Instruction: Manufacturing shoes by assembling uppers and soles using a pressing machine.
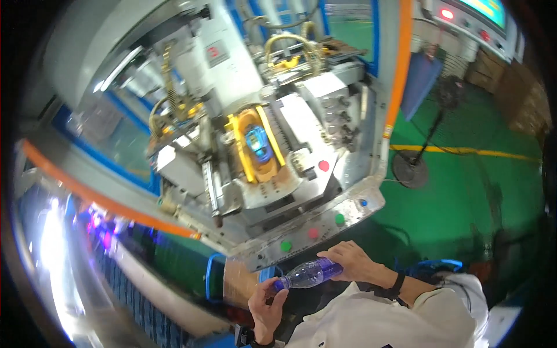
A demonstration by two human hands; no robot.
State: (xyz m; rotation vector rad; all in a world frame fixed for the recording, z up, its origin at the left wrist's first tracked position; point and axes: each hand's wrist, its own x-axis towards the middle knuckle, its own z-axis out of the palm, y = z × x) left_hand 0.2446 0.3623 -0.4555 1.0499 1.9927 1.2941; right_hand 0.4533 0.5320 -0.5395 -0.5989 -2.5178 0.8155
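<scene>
In front of my body, a clear plastic bottle (306, 275) with a purple label and a purple cap (279, 285) lies tilted between my hands, its neck to the left and lower than its base. My right hand (355, 264) is closed round the base end. At the neck, the thumb and fingers of my left hand (267, 306) are curled at the cap and appear to grip it. Beyond them is a machine's control panel (313, 223) with green and red buttons. Farther in, a blue oval part (258, 144) sits in a yellow fixture (268, 169).
The machine's orange frame post (396, 69) rises on the right, with an orange rail (110, 200) at left. A black stand (410, 168) is on the green floor. A conveyor (142, 272) runs at lower left, beside a cardboard box (239, 281). A lit screen (486, 8) is at upper right.
</scene>
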